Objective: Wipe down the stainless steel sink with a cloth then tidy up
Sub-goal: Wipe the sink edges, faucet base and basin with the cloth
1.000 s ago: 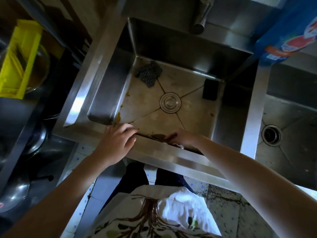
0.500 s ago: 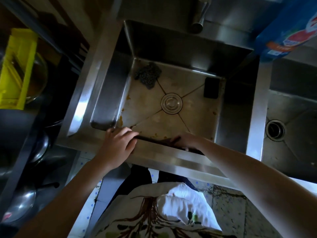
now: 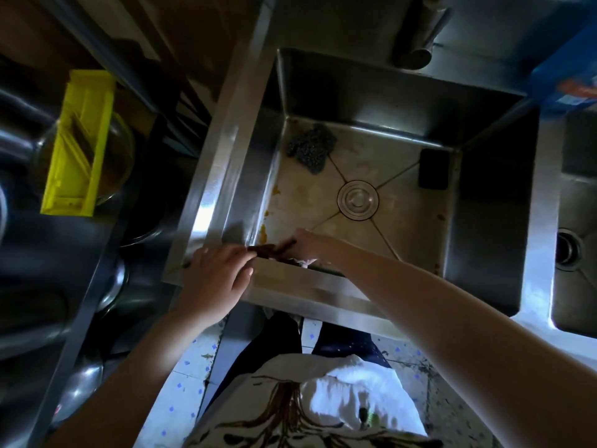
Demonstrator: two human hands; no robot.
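The stainless steel sink (image 3: 226, 176) has a stained floor with orange smears along its left and near edges. My right hand (image 3: 311, 245) reaches down inside against the near wall, shut on a dark cloth (image 3: 271, 248); a pale bit of the cloth shows under the hand. My left hand (image 3: 216, 279) lies flat on the front rim, fingers apart, with its fingertips just beside the cloth's dark end. Most of the cloth is hidden behind the rim and my hand.
A grey steel-wool scrubber (image 3: 311, 147) and a black sponge (image 3: 434, 168) lie on the sink floor around the round drain cover (image 3: 358, 198). The tap (image 3: 420, 37) hangs over the back. A blue packet (image 3: 568, 79), a second basin (image 3: 575, 205), a yellow slicer (image 3: 79, 143) and pots flank the sink.
My right hand has slid left along the near wall with the cloth, closing up to my left hand. The left hand has stayed on the rim.
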